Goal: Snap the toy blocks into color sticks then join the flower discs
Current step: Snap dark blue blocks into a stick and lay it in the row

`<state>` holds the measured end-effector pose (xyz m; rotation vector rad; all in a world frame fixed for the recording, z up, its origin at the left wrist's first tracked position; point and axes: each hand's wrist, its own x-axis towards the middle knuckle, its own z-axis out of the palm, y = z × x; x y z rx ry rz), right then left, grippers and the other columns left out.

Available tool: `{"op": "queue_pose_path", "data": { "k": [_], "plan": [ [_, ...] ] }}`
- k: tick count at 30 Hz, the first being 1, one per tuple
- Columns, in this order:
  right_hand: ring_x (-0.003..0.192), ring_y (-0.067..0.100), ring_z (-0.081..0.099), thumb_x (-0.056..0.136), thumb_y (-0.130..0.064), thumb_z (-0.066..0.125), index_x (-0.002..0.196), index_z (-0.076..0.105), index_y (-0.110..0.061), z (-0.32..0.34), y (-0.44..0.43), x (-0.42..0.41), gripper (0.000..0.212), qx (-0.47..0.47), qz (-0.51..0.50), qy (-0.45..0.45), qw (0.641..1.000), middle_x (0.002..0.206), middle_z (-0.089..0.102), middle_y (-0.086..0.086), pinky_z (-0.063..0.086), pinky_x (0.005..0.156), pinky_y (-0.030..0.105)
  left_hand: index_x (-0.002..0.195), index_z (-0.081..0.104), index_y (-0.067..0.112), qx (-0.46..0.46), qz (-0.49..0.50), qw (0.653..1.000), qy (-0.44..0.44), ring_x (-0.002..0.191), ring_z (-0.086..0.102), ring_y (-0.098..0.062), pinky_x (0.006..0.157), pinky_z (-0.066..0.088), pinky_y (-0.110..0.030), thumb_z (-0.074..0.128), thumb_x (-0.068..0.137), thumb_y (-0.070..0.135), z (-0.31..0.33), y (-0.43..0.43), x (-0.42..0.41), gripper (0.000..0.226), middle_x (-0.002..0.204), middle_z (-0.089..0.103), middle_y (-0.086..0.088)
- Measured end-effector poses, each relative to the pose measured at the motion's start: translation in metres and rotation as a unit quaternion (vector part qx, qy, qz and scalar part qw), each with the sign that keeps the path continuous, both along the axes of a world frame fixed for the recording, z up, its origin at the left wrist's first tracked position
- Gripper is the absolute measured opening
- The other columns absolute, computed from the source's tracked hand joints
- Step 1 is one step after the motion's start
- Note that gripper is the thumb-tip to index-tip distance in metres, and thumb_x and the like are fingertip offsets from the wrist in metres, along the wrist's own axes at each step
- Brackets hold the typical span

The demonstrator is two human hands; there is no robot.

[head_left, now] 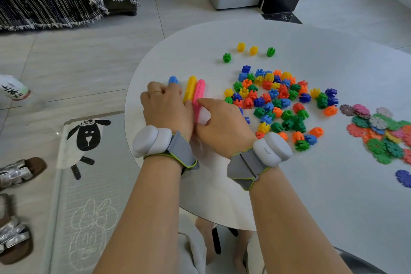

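Observation:
Three finished sticks lie side by side at the left of the white table (289, 184): a blue stick (173, 79), mostly hidden under my left hand (166, 109), a yellow stick (190, 89) and a pink stick (198, 95). My left hand lies flat over the blue and yellow sticks. My right hand (220, 124) rests beside the pink stick, its index finger touching the stick's side. A heap of loose coloured blocks (280, 104) lies to the right. Flower discs (382, 131) are piled at the far right.
Two yellow blocks (246, 48) and two green blocks (226, 57) lie apart at the back of the table. A lone blue disc (403, 177) sits near the right edge. Sandals (15, 173) and a sheep-print mat (86, 138) lie on the floor at left.

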<state>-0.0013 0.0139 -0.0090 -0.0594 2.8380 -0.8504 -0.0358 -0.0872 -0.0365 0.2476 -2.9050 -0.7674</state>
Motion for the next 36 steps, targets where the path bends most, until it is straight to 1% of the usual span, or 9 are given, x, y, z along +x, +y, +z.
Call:
{"op": "queue_pose_path", "data": {
  "k": [4, 7, 12, 17, 20, 22, 27, 31, 36],
  "plan": [
    [0.105, 0.025, 0.060, 0.087, -0.018, 0.058, 0.121, 0.059, -0.010, 0.004, -0.009, -0.005, 0.035, 0.035, 0.049, -0.016, 0.998, 0.121, 0.061, 0.008, 0.048, 0.090, 0.034, 0.118, 0.055, 0.012, 0.044, 0.009, 0.999, -0.004, 0.111, 0.044, -0.033, 0.080, 0.034, -0.030, 0.057, 0.087, 0.018, -0.003, -0.005, -0.004, 0.032, 0.124, 0.045, -0.014],
    [0.114, 0.026, 0.057, 0.090, -0.015, 0.053, 0.128, 0.054, -0.014, 0.001, -0.015, -0.012, 0.038, 0.062, 0.026, -0.023, 0.997, 0.127, 0.058, 0.008, 0.047, 0.092, 0.032, 0.121, 0.053, 0.009, 0.058, -0.002, 0.998, -0.005, 0.110, 0.049, -0.032, 0.085, 0.037, -0.034, 0.054, 0.090, 0.016, -0.005, -0.008, -0.006, 0.033, 0.121, 0.052, -0.015],
    [0.118, 0.028, 0.052, 0.093, -0.014, 0.044, 0.131, 0.050, -0.014, -0.003, -0.020, -0.019, 0.039, 0.037, 0.007, -0.008, 0.999, 0.130, 0.056, 0.009, 0.044, 0.094, 0.035, 0.126, 0.051, 0.008, 0.063, -0.001, 0.998, 0.004, 0.115, 0.048, -0.029, 0.087, 0.034, -0.031, 0.042, 0.096, 0.016, -0.007, -0.010, -0.010, 0.032, 0.125, 0.054, -0.012],
    [0.113, 0.028, 0.055, 0.088, -0.012, 0.049, 0.125, 0.055, -0.016, -0.009, -0.017, -0.023, 0.038, 0.038, 0.005, 0.002, 0.999, 0.124, 0.059, 0.009, 0.045, 0.087, 0.032, 0.128, 0.049, 0.010, 0.066, 0.000, 0.998, -0.003, 0.116, 0.049, -0.030, 0.089, 0.037, -0.035, 0.040, 0.097, 0.018, -0.008, -0.007, -0.012, 0.034, 0.127, 0.054, -0.012],
    [0.120, 0.023, 0.053, 0.089, -0.016, 0.056, 0.139, 0.045, -0.020, -0.009, -0.005, -0.021, 0.051, 0.027, -0.026, 0.008, 0.999, 0.137, 0.052, 0.006, 0.039, 0.098, 0.030, 0.126, 0.050, 0.011, 0.028, -0.008, 1.000, -0.001, 0.120, 0.044, -0.033, 0.097, 0.038, -0.042, 0.043, 0.094, 0.022, -0.007, -0.005, -0.011, 0.035, 0.131, 0.051, -0.012],
    [0.119, 0.019, 0.054, 0.090, -0.020, 0.059, 0.141, 0.043, -0.022, -0.006, 0.008, -0.016, 0.054, 0.010, -0.049, 0.027, 0.998, 0.138, 0.051, 0.002, 0.036, 0.100, 0.027, 0.127, 0.051, 0.013, 0.016, -0.021, 0.999, 0.022, 0.128, 0.037, -0.032, 0.105, 0.031, -0.042, 0.045, 0.094, 0.024, -0.002, -0.002, -0.008, 0.036, 0.139, 0.045, -0.009],
    [0.107, 0.016, 0.058, 0.087, -0.018, 0.056, 0.121, 0.063, -0.025, -0.003, 0.049, 0.001, 0.035, 0.024, -0.127, 0.078, 0.989, 0.112, 0.066, -0.007, 0.047, 0.090, 0.031, 0.115, 0.062, 0.020, 0.053, -0.097, 0.993, 0.030, 0.112, 0.046, -0.029, 0.093, 0.034, -0.032, 0.049, 0.091, 0.017, 0.007, 0.018, 0.000, 0.028, 0.124, 0.053, -0.005],
    [0.106, 0.018, 0.057, 0.085, -0.022, 0.061, 0.113, 0.066, -0.026, -0.008, 0.074, 0.010, 0.029, 0.053, -0.137, 0.065, 0.987, 0.109, 0.065, -0.005, 0.047, 0.085, 0.030, 0.109, 0.064, 0.021, 0.067, -0.183, 0.981, -0.017, 0.095, 0.055, -0.025, 0.085, 0.041, -0.033, 0.052, 0.086, 0.012, 0.006, 0.039, 0.004, 0.028, 0.108, 0.062, -0.004],
    [0.111, 0.022, 0.054, 0.085, -0.026, 0.063, 0.118, 0.062, -0.029, -0.016, 0.078, 0.009, 0.033, 0.074, -0.132, 0.043, 0.988, 0.114, 0.063, -0.003, 0.047, 0.091, 0.035, 0.114, 0.063, 0.025, 0.044, -0.244, 0.967, -0.052, 0.106, 0.051, -0.028, 0.084, 0.040, -0.031, 0.056, 0.083, 0.014, 0.004, 0.057, 0.009, 0.033, 0.114, 0.057, -0.008]
  ]
}}
